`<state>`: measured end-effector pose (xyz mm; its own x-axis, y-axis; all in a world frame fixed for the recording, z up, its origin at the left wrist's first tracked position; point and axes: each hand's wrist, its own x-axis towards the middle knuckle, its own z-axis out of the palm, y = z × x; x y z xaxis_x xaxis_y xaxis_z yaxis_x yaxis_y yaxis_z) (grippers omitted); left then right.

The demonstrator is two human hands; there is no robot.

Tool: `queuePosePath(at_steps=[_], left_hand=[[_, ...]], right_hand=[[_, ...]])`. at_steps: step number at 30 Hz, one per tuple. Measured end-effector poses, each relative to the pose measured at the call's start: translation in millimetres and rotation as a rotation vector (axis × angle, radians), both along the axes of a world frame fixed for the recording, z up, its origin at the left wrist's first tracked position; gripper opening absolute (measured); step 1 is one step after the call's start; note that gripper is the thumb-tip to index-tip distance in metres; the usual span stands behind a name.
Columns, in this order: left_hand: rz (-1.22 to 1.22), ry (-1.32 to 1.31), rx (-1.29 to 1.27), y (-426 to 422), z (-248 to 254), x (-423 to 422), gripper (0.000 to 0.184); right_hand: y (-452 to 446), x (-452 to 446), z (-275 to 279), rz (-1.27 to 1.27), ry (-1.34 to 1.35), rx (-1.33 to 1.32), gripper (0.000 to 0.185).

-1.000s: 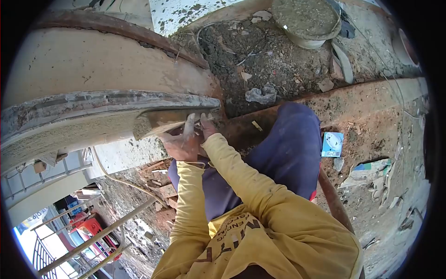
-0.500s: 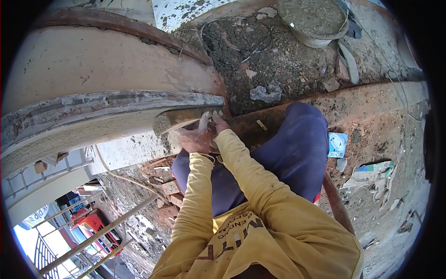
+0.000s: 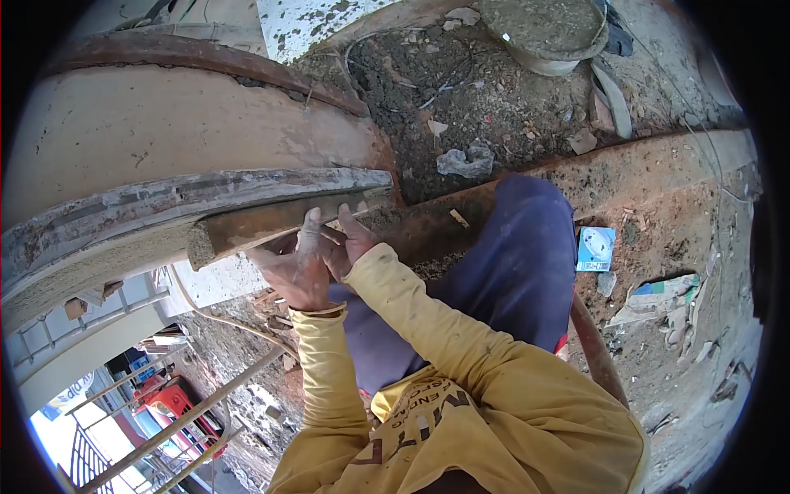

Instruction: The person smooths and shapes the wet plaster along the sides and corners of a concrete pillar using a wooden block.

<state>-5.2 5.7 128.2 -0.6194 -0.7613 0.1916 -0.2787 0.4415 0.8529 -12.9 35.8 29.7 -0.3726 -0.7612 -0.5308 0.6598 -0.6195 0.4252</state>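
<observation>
Both hands hold a mortar-smeared wooden block [image 3: 267, 224] against the underside of a long ledge [image 3: 197, 195] with a rough plastered face. My left hand [image 3: 295, 265] has its thumb up on the block's near face, its other fingers beneath and partly hidden. Close beside it, my right hand [image 3: 355, 235] grips the block's right part, near the ledge's end. The block's left end sticks out past my left hand.
A round tub of mortar [image 3: 545, 33] stands at the top on rubble. A blue box [image 3: 595, 249] lies right of my knee. Crumpled plastic [image 3: 466, 160] rests on the soil. Poles [image 3: 181, 421] and a red vehicle [image 3: 177, 403] show lower left.
The block and both hands first shifted right along the ledge, then back left, now farther left than a second ago. The view has also shifted slightly.
</observation>
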Motion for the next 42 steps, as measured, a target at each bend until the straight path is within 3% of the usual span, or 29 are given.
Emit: queuePosePath(at_steps=[3, 6, 7, 8, 10, 14, 16, 17, 18, 20, 22, 23, 24, 25, 26, 27, 30, 32, 33, 34, 35, 36, 37, 38, 40, 42], left_hand=[[0.092, -0.111, -0.166, 17.4, 2.5, -7.2, 0.089], [0.132, -0.079, -0.021, 22.9, -31.1, -9.5, 0.081], [0.150, -0.181, -0.206, 22.0, -43.0, -9.3, 0.079], [0.148, -0.185, -0.204, 16.9, -56.6, -7.9, 0.079], [0.114, -0.316, 0.037, 9.1, -73.0, -7.0, 0.082], [0.178, -0.240, -0.113, 20.4, -84.4, -16.2, 0.072], [0.068, -0.347, 0.098, 16.9, -73.5, -12.9, 0.075], [0.120, -0.441, 0.045, 20.6, -63.4, -13.9, 0.080], [0.120, -0.430, 0.038, 18.8, -62.0, -12.3, 0.080], [0.107, -0.167, 0.004, 13.3, -62.9, -6.0, 0.082], [0.154, -0.162, -0.077, 15.8, -27.1, -4.5, 0.091], [0.062, -0.027, -0.137, 3.3, -18.3, 0.6, 0.082], [0.050, 0.038, -0.015, -1.7, 3.5, 4.2, 0.068], [0.036, 0.118, -0.151, 6.3, 37.8, -2.3, 0.063], [0.022, 0.191, -0.131, -4.5, 55.9, 2.6, 0.054], [0.022, 0.180, -0.126, -16.0, 74.0, 9.6, 0.050], [0.150, -0.014, -0.232, -14.2, 95.4, 13.2, 0.054], [-0.006, 0.167, -0.133, 0.6, 74.7, 1.2, 0.059], [-0.051, 0.087, -0.225, -18.7, 45.3, 11.7, 0.064], [0.066, -0.075, -0.221, 7.4, 39.7, 0.7, 0.069], [0.097, -0.118, -0.112, -3.3, 6.5, 5.8, 0.075], [0.101, -0.125, -0.342, -5.2, -19.3, 6.2, 0.081], [0.087, -0.123, -0.270, 3.0, -27.2, 0.0, 0.083], [0.123, -0.287, -0.168, 6.5, -36.5, -1.4, 0.082], [0.107, -0.290, -0.197, -1.8, -80.8, 1.4, 0.079], [0.177, -0.346, -0.333, 6.0, -94.6, -1.0, 0.074]], right_hand=[[-4.4, -0.1, -17.0, -0.017, -0.002, 0.014, 0.058], [-2.7, -4.1, -49.3, 0.042, -0.020, 0.098, 0.057], [0.1, -10.0, -56.3, 0.084, -0.038, 0.163, 0.055], [1.9, -13.7, -62.9, 0.083, -0.042, 0.165, 0.055], [4.7, -17.0, -72.4, 0.065, -0.053, 0.270, 0.052], [2.4, -18.0, -120.5, -0.004, 0.076, 0.146, 0.050], [8.1, -17.2, -106.5, 0.062, 0.019, 0.209, 0.048], [8.8, -19.6, -96.3, 0.066, 0.030, 0.202, 0.048], [9.1, -22.6, -83.5, 0.052, 0.005, 0.207, 0.048], [3.8, -23.2, -66.7, 0.063, -0.046, 0.194, 0.047], [-3.4, -12.8, -42.9, 0.062, -0.069, 0.095, 0.048], [-5.7, -7.6, -26.2, 0.023, -0.064, 0.008, 0.049], [10.0, -8.9, 25.8, -0.013, 0.111, 0.072, 0.047], [-2.6, 3.2, 35.9, -0.047, 0.181, -0.003, 0.048], [1.9, 9.3, 62.2, -0.032, 0.231, -0.047, 0.052], [5.4, 11.8, 87.1, -0.088, 0.266, -0.153, 0.055], [-6.0, 21.7, 102.9, -0.088, 0.145, -0.104, 0.050], [-8.5, 21.3, 84.7, -0.092, 0.140, -0.082, 0.047], [-10.8, 16.6, 59.9, -0.063, 0.125, -0.062, 0.043], [-10.9, 12.8, 37.9, -0.078, 0.073, -0.028, 0.038], [-9.0, 4.1, 17.4, 0.011, -0.042, 0.067, 0.040], [-8.8, -1.6, -2.4, 0.033, -0.105, 0.106, 0.041], [-8.2, -6.2, -22.1, 0.056, -0.169, 0.145, 0.043], [-6.9, -9.2, -43.0, 0.044, -0.156, 0.166, 0.043], [-2.7, -14.1, -69.3, 0.042, -0.144, 0.180, 0.044], [-0.5, -18.4, -81.0, -0.069, -0.202, 0.181, 0.027]])
